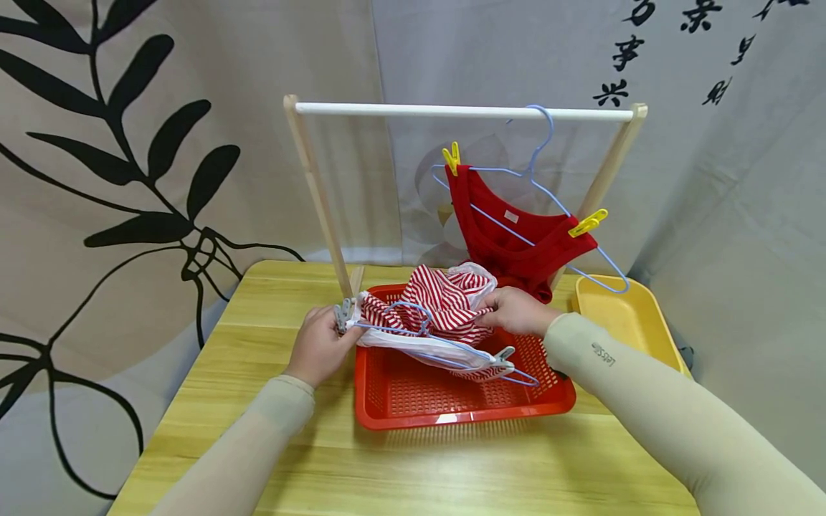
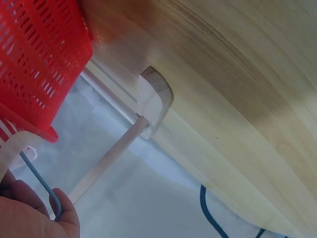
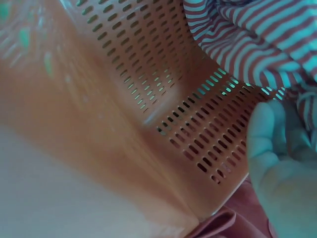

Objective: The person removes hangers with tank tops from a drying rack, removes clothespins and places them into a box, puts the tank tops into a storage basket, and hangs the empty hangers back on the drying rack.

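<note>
A red-and-white striped garment [image 1: 445,297] with a white band lies bunched over the red basket [image 1: 464,414]. A blue clothes hanger [image 1: 426,332] runs along its white band, and grey clothespins [image 1: 503,353] sit at both ends. My left hand [image 1: 320,347] pinches the hanger's left end beside the clothespin there; in the left wrist view the hanger's bent tip [image 2: 55,204] shows between thumb and fingers. With my right hand [image 1: 519,312] I grip the striped cloth at its right side, above the basket's back right part. Curled fingers [image 3: 262,129] meet the cloth in the right wrist view.
Behind the basket stands a wooden rack with a white rod [image 1: 400,110]. From it hangs a red garment [image 1: 510,222] on another blue hanger, held by yellow clothespins [image 1: 589,223]. A yellow tray [image 1: 629,315] lies to the right on the wooden table [image 1: 258,401].
</note>
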The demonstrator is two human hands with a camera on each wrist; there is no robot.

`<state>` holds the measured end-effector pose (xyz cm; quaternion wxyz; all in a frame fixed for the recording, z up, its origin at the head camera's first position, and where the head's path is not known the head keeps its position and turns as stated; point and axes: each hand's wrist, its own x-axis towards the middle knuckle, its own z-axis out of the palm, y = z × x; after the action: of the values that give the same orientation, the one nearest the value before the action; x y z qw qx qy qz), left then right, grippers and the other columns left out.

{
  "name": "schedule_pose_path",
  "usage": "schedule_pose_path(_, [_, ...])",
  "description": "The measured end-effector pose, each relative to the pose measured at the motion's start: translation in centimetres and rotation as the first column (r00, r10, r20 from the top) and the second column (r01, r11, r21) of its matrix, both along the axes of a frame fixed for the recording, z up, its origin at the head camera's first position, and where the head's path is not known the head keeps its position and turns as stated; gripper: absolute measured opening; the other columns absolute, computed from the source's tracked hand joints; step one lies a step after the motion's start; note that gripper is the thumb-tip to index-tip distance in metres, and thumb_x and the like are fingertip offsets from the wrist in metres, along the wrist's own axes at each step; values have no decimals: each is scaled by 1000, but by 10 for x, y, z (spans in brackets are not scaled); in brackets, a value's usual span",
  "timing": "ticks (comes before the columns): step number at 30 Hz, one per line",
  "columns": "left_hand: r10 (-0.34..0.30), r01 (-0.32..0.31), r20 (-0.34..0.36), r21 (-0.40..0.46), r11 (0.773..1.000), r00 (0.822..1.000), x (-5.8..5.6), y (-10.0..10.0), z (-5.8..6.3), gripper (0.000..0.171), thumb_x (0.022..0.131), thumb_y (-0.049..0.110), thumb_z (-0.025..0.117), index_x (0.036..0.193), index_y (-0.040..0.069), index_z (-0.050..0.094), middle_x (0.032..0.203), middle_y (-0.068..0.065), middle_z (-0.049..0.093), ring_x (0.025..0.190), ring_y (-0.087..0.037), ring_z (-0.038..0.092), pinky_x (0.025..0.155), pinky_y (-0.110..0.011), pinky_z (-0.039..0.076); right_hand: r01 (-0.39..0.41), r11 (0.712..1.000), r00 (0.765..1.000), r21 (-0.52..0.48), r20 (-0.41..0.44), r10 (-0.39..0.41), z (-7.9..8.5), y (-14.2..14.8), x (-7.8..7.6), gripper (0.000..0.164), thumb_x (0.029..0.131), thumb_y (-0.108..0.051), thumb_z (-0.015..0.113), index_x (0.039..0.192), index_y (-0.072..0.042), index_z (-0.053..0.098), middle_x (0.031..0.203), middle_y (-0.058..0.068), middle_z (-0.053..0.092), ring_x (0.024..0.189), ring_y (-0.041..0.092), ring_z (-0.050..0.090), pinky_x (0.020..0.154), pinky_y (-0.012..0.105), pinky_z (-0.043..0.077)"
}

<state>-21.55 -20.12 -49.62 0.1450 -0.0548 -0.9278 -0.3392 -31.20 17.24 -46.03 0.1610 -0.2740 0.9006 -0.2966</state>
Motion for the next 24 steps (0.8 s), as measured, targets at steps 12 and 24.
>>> schedule_pose_path(12, [-6, 6, -7, -1, 1000, 1000, 0, 0, 0, 35, 93, 35, 79, 112, 6, 76, 115, -12, 77, 111, -34, 61, 102, -48, 45, -67, 980, 998, 185, 14, 66, 14, 4, -4, 25, 103, -33, 65, 98, -15, 82, 84, -3, 69, 79, 10, 53, 74, 29, 45])
schedule_pose_path(24, [-4, 4, 0, 3, 1000, 1000, 0, 1, 1, 32, 93, 34, 79, 108, 6, 75, 113, -12, 76, 107, -33, 59, 99, -47, 44, 150, 976, 988, 158, 19, -155, 19, -8, -11, 70, 101, -32, 68, 159, -4, 39, 148, 26, 57, 134, 38, 57, 119, 54, 41])
